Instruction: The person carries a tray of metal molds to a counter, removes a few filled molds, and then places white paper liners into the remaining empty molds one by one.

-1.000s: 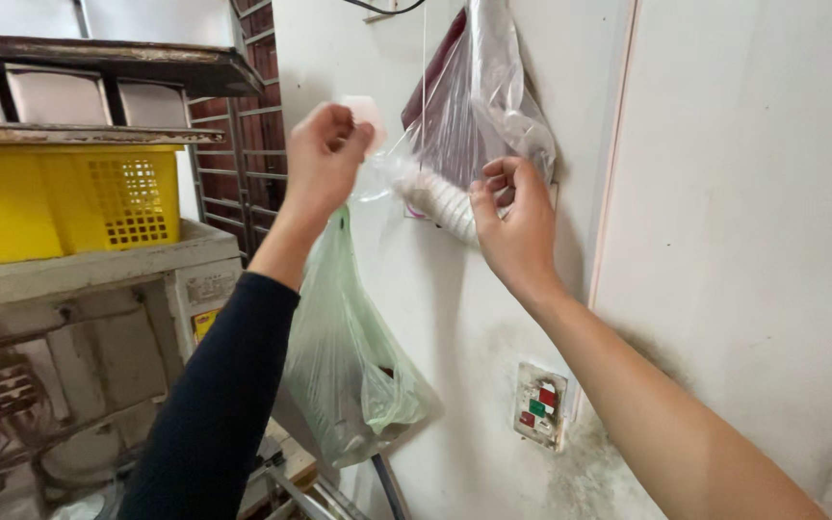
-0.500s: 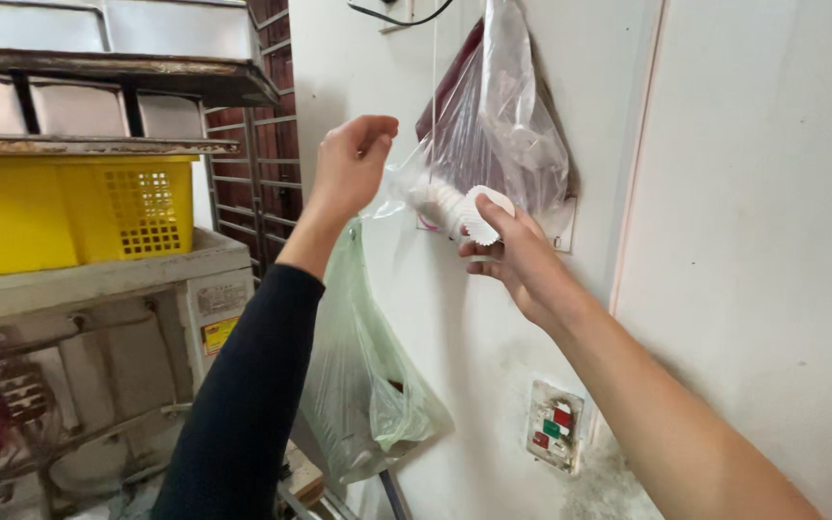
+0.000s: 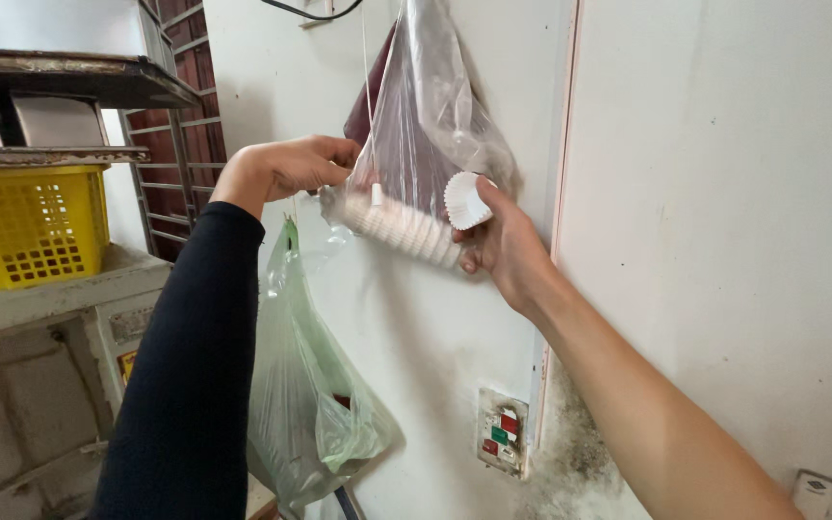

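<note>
paper cup – white, pleated | hanging bag – pale green | basket – yellow | sleeve – black

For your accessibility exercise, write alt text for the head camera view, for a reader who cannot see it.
A right hand holds a white fluted paper cup beside a clear plastic bag hanging on a white wall, with a stack of white paper cups inside. The left hand grips the bag's edge; a green plastic bag hangs below.

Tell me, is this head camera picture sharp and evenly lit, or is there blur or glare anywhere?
In the head view the light is soft daylight and fairly even. The right hand with the white paper cup looks sharp, as does the left hand. The clear plastic bag shows pale sheen on its folds. The yellow crate is bright, and the shelf above it is dark.
</note>
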